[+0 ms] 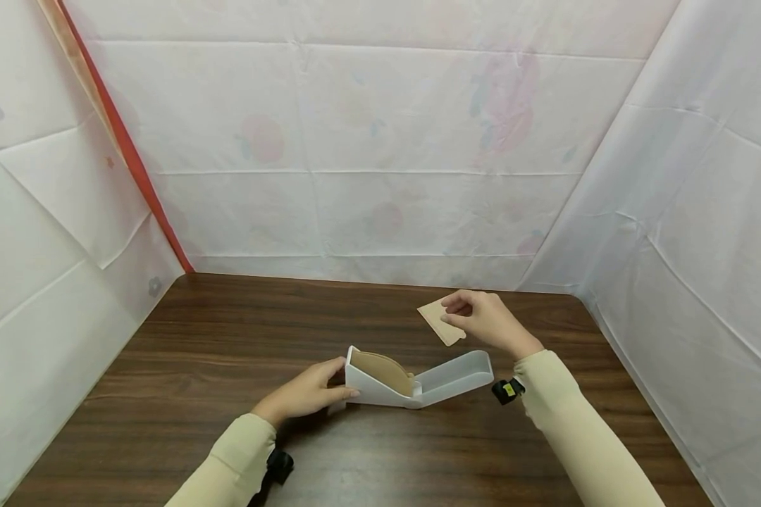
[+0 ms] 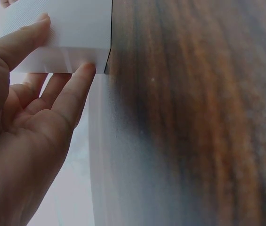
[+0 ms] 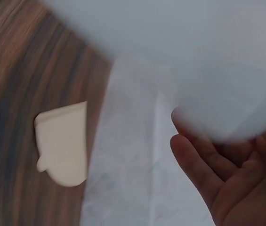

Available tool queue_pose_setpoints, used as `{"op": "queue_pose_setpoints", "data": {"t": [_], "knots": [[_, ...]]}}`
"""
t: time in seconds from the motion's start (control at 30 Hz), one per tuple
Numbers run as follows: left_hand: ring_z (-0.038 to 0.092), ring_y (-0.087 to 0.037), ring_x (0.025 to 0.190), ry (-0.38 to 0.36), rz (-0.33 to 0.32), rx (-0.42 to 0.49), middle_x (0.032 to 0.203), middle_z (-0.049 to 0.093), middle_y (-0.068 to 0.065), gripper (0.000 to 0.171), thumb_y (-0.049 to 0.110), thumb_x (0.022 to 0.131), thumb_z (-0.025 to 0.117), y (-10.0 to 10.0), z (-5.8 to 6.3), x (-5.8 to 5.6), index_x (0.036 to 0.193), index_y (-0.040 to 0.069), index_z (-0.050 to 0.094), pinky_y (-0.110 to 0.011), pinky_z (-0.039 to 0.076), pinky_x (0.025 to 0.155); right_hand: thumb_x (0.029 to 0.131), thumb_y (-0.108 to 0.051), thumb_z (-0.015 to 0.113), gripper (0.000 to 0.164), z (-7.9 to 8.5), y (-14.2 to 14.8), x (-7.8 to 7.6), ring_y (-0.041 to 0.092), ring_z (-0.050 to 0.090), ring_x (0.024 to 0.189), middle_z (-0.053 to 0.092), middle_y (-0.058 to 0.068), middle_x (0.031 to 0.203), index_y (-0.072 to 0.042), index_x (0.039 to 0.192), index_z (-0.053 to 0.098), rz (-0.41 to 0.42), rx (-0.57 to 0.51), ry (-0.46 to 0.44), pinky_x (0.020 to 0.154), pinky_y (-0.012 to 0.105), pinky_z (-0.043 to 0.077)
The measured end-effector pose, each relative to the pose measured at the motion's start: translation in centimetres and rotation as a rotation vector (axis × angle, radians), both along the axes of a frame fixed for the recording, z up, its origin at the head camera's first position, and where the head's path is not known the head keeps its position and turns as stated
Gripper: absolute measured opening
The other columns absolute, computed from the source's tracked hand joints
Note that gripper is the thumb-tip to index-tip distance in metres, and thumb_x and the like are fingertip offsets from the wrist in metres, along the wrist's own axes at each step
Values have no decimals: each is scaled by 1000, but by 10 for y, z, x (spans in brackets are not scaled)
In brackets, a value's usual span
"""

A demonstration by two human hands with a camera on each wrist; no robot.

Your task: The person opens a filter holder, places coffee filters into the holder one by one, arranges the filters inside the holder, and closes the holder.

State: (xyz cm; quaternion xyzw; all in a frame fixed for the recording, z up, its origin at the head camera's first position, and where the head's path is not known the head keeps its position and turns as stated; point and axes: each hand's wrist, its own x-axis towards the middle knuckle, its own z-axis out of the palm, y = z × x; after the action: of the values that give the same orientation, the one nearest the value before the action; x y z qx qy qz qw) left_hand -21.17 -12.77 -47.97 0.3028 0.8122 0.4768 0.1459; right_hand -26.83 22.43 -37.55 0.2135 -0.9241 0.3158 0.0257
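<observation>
A white filter box [image 1: 375, 391] lies on its side on the table, its hinged lid [image 1: 452, 384] swung out to the right. Inside stand brown paper coffee filters [image 1: 382, 369]. My left hand [image 1: 311, 389] grips the box's left end, thumb on the near wall; the left wrist view shows fingertips against the end of the box [image 2: 78, 30]. Beyond the lid, a single tan coffee filter [image 3: 63, 146] lies flat, with rounded edge and small tab. Over its right part hovers my right hand [image 1: 482, 318], fingers loosely bent and nothing between them. The lid partly covers that hand in the right wrist view.
The dark wood-grain table [image 1: 184, 366] is enclosed by white printed sheets [image 1: 355, 141] at the back and both sides. A red strip [image 1: 123, 141] runs down the back left corner. Black wrist cameras [image 1: 506, 390] sit at both cuffs.
</observation>
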Motion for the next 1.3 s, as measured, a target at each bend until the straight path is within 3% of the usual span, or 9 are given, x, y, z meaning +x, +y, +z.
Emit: {"op": "queue_pose_setpoints", "data": {"t": [0.23, 0.83, 1.3], "knots": [[60, -16, 114, 26, 5, -15, 122, 65, 5, 37, 32, 98, 68, -1, -1, -1, 129, 15, 56, -38, 49, 95, 94, -21, 73, 26, -28, 18, -16, 22, 66, 91, 70, 5, 98, -4, 113, 70, -78, 57, -22, 81, 41, 54], [60, -16, 113, 14, 7, -3, 121, 65, 4, 36, 29, 98, 69, 0, 0, 0, 129, 14, 56, -38, 49, 94, 93, -18, 74, 33, -73, 33, -39, 26, 67, 91, 71, 8, 96, 4, 116, 67, -179, 24, -89, 83, 44, 53], [61, -16, 112, 18, 8, -4, 120, 66, 5, 36, 30, 98, 69, 1, -1, 0, 128, 15, 56, -36, 50, 93, 95, -20, 72, 45, -87, 34, -54, 38, 60, 109, 64, 23, 116, 9, 127, 60, -277, 9, -150, 93, 50, 48]]}}
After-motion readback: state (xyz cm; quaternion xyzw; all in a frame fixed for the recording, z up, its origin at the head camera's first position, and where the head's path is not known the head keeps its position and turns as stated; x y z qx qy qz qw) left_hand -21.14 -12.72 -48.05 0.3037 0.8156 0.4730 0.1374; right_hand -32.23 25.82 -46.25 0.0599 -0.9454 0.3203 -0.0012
